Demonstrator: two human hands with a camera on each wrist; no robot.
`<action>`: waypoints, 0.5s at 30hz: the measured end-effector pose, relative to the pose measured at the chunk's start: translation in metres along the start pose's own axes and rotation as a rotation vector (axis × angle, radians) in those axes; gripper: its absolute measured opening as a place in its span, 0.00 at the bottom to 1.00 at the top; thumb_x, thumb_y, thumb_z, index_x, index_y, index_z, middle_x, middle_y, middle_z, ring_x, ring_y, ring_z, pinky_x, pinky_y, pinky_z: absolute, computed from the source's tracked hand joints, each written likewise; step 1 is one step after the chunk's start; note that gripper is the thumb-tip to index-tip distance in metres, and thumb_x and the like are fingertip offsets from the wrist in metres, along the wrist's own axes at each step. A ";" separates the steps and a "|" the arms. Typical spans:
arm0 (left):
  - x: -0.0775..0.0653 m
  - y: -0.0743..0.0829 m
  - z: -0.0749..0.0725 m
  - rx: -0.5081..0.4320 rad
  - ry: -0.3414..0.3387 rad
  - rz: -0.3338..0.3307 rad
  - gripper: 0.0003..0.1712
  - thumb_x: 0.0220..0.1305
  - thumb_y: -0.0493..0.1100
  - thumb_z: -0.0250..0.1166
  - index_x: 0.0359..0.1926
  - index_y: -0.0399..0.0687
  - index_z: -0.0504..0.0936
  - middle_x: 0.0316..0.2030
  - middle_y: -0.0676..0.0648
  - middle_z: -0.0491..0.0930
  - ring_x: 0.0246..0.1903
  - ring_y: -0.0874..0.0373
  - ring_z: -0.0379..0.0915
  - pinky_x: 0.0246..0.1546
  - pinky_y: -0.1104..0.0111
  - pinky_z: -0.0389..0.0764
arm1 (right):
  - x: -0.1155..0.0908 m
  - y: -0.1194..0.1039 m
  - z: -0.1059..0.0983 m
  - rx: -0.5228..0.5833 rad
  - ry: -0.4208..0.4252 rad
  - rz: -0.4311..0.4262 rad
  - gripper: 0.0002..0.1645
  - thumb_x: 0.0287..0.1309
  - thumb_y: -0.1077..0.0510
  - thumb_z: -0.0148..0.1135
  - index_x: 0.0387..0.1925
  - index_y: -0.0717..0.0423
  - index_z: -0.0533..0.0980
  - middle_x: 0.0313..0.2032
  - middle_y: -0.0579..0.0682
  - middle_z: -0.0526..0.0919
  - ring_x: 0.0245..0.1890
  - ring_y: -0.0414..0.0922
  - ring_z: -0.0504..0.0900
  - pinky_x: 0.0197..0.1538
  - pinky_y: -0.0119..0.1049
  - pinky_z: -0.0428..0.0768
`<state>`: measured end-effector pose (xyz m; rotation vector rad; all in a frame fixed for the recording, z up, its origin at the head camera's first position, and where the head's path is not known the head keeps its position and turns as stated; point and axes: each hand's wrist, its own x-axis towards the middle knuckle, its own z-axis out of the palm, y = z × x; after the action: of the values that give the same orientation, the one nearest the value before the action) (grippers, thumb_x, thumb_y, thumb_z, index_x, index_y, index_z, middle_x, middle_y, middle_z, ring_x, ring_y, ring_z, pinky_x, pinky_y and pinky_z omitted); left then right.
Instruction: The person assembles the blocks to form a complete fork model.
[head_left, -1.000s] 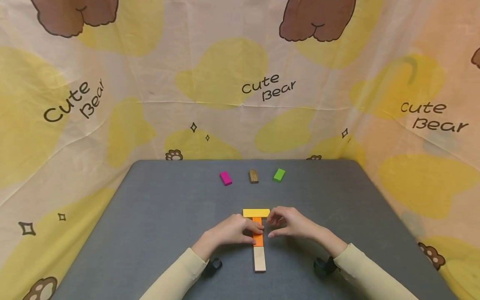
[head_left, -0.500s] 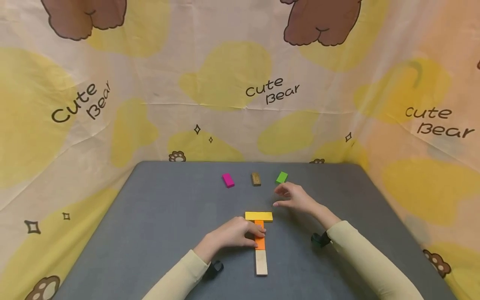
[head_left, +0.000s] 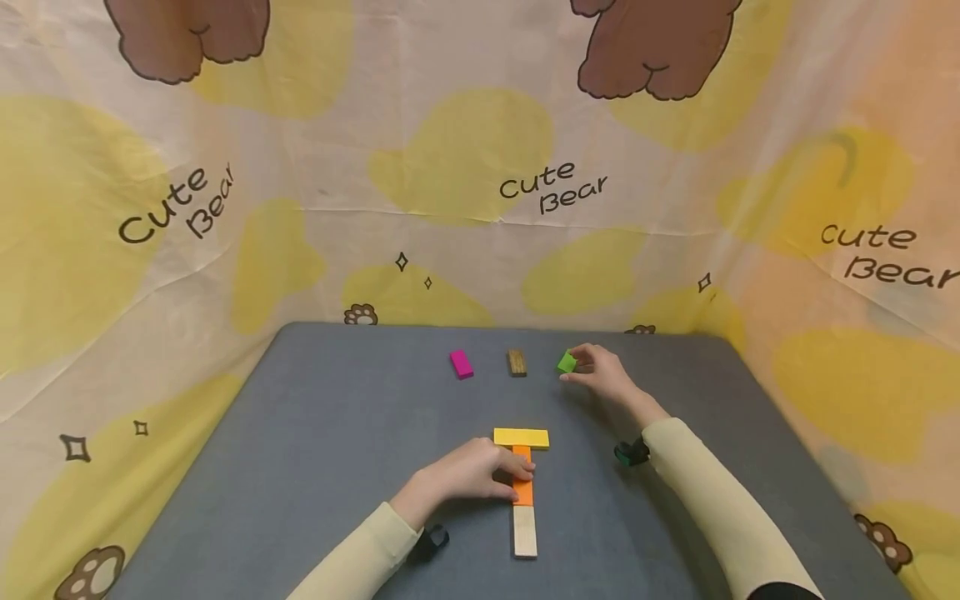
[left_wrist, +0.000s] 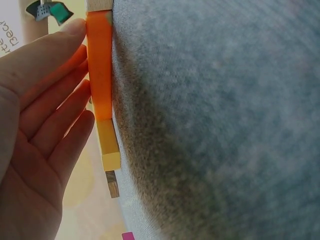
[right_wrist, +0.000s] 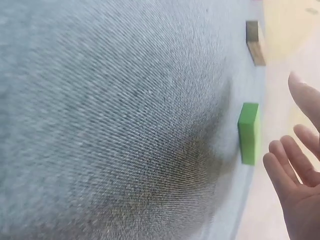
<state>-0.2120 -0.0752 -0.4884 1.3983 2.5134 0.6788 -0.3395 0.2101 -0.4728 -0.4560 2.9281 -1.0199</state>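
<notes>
My left hand (head_left: 468,469) rests its fairly straight fingers on an orange block (left_wrist: 100,70) that lies flat on the table. At the far end of the orange block lies a yellow block (head_left: 521,437), set crosswise like the top of a T. A pale wooden block (head_left: 525,532) continues the line at the near end. Over a green block (head_left: 566,362) at the back right, my right hand (head_left: 606,377) hovers with thumb and fingers parted. In the right wrist view a gap shows between the fingertips and the green block (right_wrist: 249,133).
A brown wooden block (head_left: 517,363) and a magenta block (head_left: 461,364) lie left of the green one near the back edge of the grey table (head_left: 337,417). A printed cloth (head_left: 450,158) hangs behind the table and along its sides.
My right hand has moved away from beside the yellow block, forward to the green block. The left hand stays on the orange block. The head view has shifted slightly.
</notes>
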 end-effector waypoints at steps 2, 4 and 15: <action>0.000 -0.001 0.001 0.007 0.003 0.002 0.20 0.59 0.52 0.68 0.53 0.59 0.83 0.53 0.62 0.83 0.55 0.74 0.77 0.54 0.78 0.77 | 0.004 0.004 0.001 0.008 0.008 0.017 0.36 0.54 0.49 0.70 0.60 0.62 0.71 0.57 0.63 0.77 0.56 0.60 0.78 0.58 0.53 0.78; 0.000 -0.002 0.002 0.010 0.005 0.005 0.20 0.59 0.52 0.68 0.53 0.59 0.83 0.53 0.62 0.82 0.55 0.74 0.77 0.54 0.78 0.77 | 0.007 0.007 0.002 0.007 0.012 0.030 0.36 0.55 0.49 0.69 0.61 0.62 0.70 0.58 0.64 0.76 0.57 0.60 0.78 0.57 0.53 0.78; -0.001 0.002 -0.001 0.016 0.004 -0.003 0.20 0.59 0.52 0.68 0.54 0.59 0.83 0.53 0.62 0.82 0.55 0.74 0.77 0.54 0.78 0.77 | 0.017 0.017 0.005 0.044 0.019 0.183 0.42 0.55 0.47 0.68 0.65 0.63 0.66 0.62 0.65 0.73 0.60 0.61 0.75 0.59 0.53 0.77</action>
<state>-0.2102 -0.0754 -0.4868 1.3994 2.5290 0.6631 -0.3599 0.2152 -0.4858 -0.1738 2.8905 -1.0663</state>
